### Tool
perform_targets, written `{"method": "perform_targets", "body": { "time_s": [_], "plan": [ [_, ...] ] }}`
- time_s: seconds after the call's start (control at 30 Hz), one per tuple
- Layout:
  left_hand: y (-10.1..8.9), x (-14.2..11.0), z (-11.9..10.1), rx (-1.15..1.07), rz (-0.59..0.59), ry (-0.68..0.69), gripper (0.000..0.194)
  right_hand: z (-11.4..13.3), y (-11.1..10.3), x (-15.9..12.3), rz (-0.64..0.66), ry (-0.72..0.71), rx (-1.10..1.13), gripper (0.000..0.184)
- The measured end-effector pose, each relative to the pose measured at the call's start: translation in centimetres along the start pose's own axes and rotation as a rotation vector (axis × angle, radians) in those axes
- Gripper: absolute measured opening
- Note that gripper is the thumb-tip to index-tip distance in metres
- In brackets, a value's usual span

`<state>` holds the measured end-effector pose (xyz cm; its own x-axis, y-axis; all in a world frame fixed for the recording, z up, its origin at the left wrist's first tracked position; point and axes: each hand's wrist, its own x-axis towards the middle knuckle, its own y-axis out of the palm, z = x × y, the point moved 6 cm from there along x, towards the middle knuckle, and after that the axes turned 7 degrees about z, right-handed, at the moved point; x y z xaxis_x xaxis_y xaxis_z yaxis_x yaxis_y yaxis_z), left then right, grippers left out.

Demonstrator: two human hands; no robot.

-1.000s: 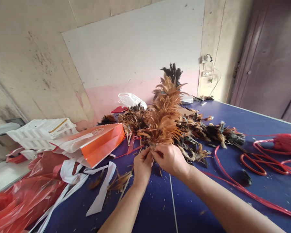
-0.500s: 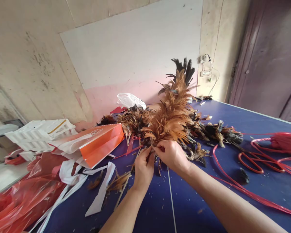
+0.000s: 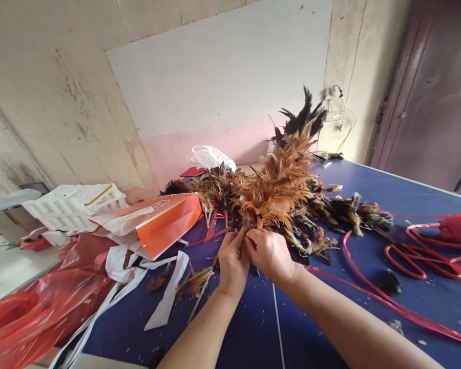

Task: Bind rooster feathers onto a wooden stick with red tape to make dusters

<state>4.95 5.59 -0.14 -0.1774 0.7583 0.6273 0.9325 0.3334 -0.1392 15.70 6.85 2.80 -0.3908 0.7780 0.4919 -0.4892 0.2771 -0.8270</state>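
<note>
A long feather duster [image 3: 280, 179], orange-brown with black plumes at its far end, leans up and away from me. At its near end my left hand [image 3: 233, 261] is closed, thumb and fingers pinched on the base. My right hand [image 3: 271, 253] presses against it there, fingers curled at the same spot. What lies right between the fingertips is hidden by the hands. Beside the duster on the left lies a bundle of brown feathers [image 3: 221, 187] with pale stems and red ties. Darker loose feathers [image 3: 353, 212] spread to the right.
An orange paper bag [image 3: 172, 225] and red plastic [image 3: 49, 302] lie at left, with a white strip [image 3: 169, 294] nearer. Red plastic cord [image 3: 407, 307] runs from a bundle [image 3: 459, 228] across the blue table [image 3: 311, 328]. A white plastic bag [image 3: 213, 156] sits by the wall.
The view has shifted slightly, moving the scene rightward. The duster's black tip now leans further right and its plumes look turned. Both hands have drawn closer together at its base.
</note>
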Motion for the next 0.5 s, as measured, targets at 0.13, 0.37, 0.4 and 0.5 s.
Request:
{"method": "perform_targets", "body": {
  "time_s": [0.13, 0.37, 0.4, 0.5],
  "plan": [
    [-0.1, 0.3, -0.1, 0.074, -0.005, 0.028, 0.02, -1.0, 0.5, 0.0, 0.003, 0.101, 0.133, 0.024],
    [-1.0, 1.0, 0.3, 0.395, 0.013, 0.163, 0.029, 0.4, 0.7, 0.0, 0.001, -0.009, 0.099, 0.023],
    [-0.9, 1.0, 0.5, 0.435, 0.035, 0.159, 0.029, 0.7, 0.7, -0.1, 0.01, -0.022, 0.076, 0.023],
    [-0.5, 0.9, 0.9, 0.5, 0.106, 0.142, 0.026, 1.3, 0.5, -0.3, 0.057, -0.076, 0.042, 0.022]
  ]
}}
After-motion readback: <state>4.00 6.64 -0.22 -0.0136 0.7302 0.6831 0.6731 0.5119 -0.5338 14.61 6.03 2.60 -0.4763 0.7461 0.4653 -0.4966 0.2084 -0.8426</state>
